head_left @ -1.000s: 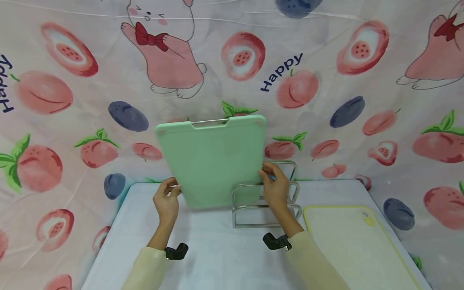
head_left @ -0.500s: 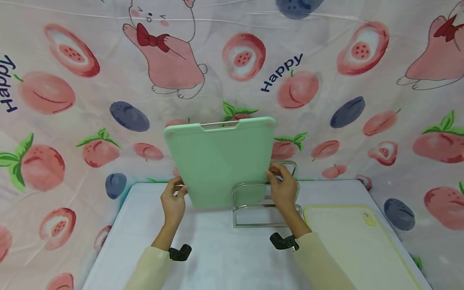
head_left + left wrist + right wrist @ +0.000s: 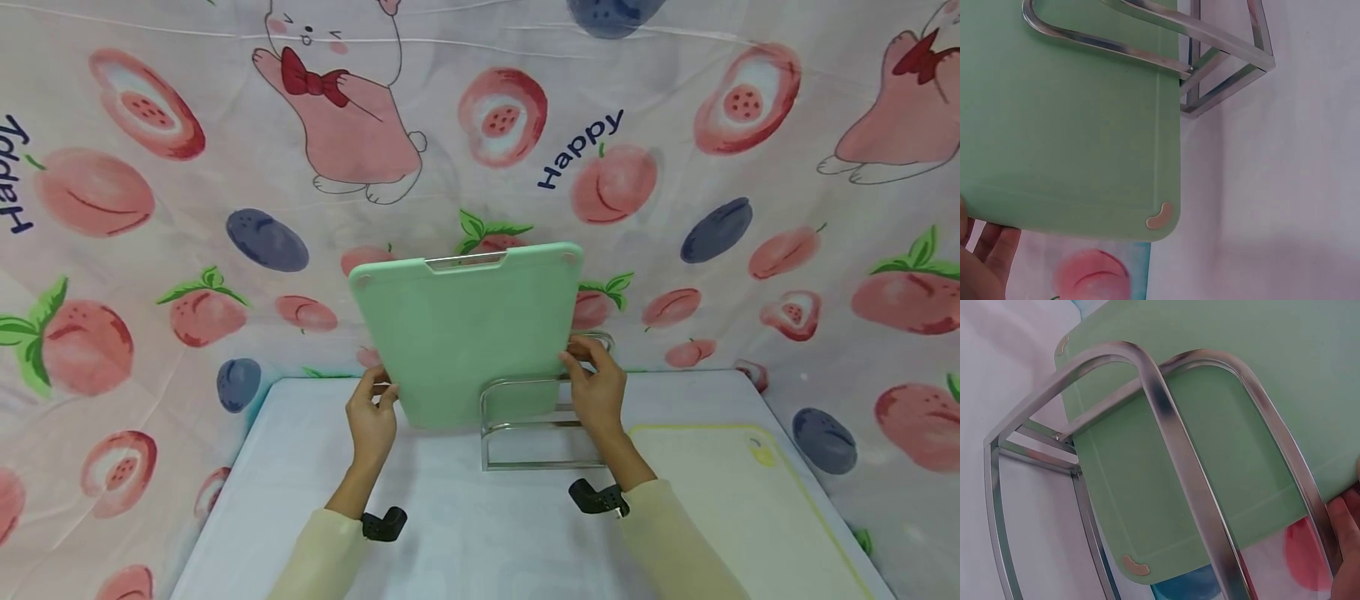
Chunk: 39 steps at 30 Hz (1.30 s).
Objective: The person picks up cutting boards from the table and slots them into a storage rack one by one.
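Observation:
A pale green cutting board stands upright, tilted a little, with a metal handle along its top edge. Its lower right part sits behind the front loops of a silver metal rack. My left hand pinches the board's left edge low down. On the opposite edge, beside the rack, my right hand pinches the board between thumb and fingers. The right wrist view has the board's lower corner between the loops of the rack. In the left wrist view, the other lower corner of the board extends past the rack.
A second cutting board, pale with a yellow rim, lies flat at the right of the white table. A fruit-patterned cloth hangs behind the table. My sleeves and black wrist cameras show at the front.
Both hands have moved to the right with the green board, so more of it now lies behind the rack's front loops. The rack and the yellow-rimmed board have stayed in place.

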Each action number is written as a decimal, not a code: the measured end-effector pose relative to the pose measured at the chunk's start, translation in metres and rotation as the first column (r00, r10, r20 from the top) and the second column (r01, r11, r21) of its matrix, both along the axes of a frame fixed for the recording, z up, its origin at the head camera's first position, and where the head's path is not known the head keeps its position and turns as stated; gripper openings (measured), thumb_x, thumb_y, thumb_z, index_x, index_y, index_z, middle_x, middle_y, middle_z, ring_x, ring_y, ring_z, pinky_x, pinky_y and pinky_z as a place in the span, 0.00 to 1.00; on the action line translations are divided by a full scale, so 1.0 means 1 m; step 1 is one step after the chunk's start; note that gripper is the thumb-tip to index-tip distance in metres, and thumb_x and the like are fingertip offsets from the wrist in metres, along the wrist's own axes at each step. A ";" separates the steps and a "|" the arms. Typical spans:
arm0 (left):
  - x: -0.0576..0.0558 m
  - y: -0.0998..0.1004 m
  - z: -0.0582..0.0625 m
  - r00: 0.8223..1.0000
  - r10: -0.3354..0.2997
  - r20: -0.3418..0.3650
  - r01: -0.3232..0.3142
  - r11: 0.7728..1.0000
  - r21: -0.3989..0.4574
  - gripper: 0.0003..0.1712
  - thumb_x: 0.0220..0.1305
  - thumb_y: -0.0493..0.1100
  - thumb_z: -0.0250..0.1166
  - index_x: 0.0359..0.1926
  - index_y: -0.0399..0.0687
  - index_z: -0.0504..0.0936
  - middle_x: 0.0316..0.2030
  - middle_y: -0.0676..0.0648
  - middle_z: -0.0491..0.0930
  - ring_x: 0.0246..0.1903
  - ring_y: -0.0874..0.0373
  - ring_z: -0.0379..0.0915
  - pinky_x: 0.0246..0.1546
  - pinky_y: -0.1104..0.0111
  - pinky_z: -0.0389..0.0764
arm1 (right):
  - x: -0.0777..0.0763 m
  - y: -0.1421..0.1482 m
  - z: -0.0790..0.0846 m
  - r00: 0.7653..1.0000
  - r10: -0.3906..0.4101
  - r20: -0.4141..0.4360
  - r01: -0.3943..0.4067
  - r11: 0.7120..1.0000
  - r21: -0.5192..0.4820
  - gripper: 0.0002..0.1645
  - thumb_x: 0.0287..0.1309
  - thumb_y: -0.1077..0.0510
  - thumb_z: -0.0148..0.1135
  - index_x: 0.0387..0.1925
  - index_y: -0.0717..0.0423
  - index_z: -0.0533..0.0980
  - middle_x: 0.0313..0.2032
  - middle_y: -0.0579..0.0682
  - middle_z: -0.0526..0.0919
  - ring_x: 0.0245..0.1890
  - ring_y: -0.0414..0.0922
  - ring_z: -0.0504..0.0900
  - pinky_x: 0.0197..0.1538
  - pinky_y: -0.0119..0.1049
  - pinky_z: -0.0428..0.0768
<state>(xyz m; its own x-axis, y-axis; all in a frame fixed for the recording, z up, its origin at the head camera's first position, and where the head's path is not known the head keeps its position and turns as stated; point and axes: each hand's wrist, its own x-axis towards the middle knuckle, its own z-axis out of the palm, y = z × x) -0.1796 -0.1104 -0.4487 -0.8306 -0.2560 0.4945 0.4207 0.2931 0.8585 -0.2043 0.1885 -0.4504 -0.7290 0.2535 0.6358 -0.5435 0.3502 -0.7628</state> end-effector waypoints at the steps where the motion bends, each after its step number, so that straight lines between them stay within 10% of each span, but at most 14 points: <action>1: 0.000 0.001 0.001 1.000 0.001 0.002 -0.001 1.000 0.000 0.15 0.57 0.18 0.58 0.44 0.30 0.79 0.37 0.33 0.78 0.33 0.37 0.75 0.33 0.56 0.82 | 0.000 0.001 0.000 1.000 -0.002 0.003 0.002 1.000 0.000 0.16 0.53 0.68 0.67 0.46 0.64 0.79 0.35 0.59 0.83 0.36 0.49 0.83 0.37 0.23 0.80; 11: 0.000 0.011 0.009 0.999 -0.029 0.030 0.030 0.999 -0.042 0.12 0.57 0.18 0.58 0.41 0.28 0.78 0.37 0.32 0.78 0.35 0.37 0.77 0.36 0.50 0.82 | 0.007 0.010 0.010 1.000 0.007 -0.021 -0.006 1.000 0.019 0.15 0.53 0.72 0.65 0.45 0.66 0.78 0.34 0.61 0.82 0.34 0.55 0.81 0.36 0.24 0.80; 19: -0.023 0.007 -0.021 0.997 -0.057 0.054 0.058 0.998 -0.026 0.14 0.58 0.21 0.61 0.44 0.35 0.80 0.38 0.36 0.79 0.36 0.42 0.78 0.37 0.58 0.83 | 0.018 0.011 0.029 1.000 -0.002 -0.019 0.002 1.000 0.008 0.15 0.51 0.76 0.65 0.43 0.71 0.77 0.33 0.65 0.81 0.33 0.58 0.81 0.33 0.24 0.79; 39: -0.026 0.025 -0.021 0.997 -0.058 0.048 0.061 0.995 -0.075 0.14 0.56 0.22 0.63 0.42 0.37 0.80 0.35 0.41 0.80 0.34 0.47 0.79 0.34 0.66 0.84 | 0.026 0.027 0.031 0.998 -0.042 0.044 0.044 0.997 -0.056 0.16 0.52 0.74 0.66 0.44 0.71 0.78 0.34 0.67 0.81 0.33 0.47 0.81 0.34 0.23 0.79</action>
<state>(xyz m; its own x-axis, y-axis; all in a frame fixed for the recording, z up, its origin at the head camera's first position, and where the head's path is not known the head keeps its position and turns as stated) -0.2057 -0.0851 -0.4693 -0.8656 -0.1688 0.4714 0.3998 0.3340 0.8536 -0.1787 0.2157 -0.4195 -0.7426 0.3205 0.5880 -0.4955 0.3277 -0.8044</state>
